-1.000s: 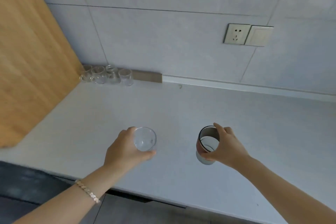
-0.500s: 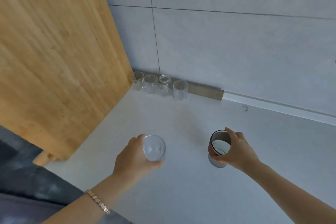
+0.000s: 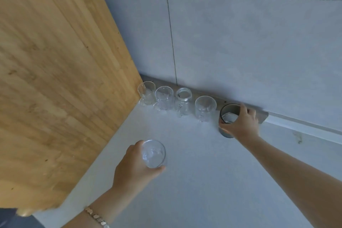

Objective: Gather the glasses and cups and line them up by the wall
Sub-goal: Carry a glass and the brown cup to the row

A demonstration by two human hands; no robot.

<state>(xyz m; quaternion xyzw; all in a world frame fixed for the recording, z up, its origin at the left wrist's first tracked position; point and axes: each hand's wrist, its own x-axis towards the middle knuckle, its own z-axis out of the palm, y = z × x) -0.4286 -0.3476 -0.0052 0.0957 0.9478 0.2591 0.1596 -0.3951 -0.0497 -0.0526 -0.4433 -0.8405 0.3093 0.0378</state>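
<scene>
Both glasses (image 3: 153, 153) between curled fingers (image 3: 244, 111)

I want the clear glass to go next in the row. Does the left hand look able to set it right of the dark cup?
Probably not yet. The right hand grips the dark cup at the row's end, and its forearm crosses the path. The left hand holds the clear glass well short of the wall.

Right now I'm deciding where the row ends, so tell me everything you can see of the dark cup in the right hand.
The dark cup is a smoky grey, see-through tumbler with no visible handle, upright, open mouth up, pale base showing inside. The right hand grips it. It is at the row's right end by the wall strip, beside a clear glass.
</scene>
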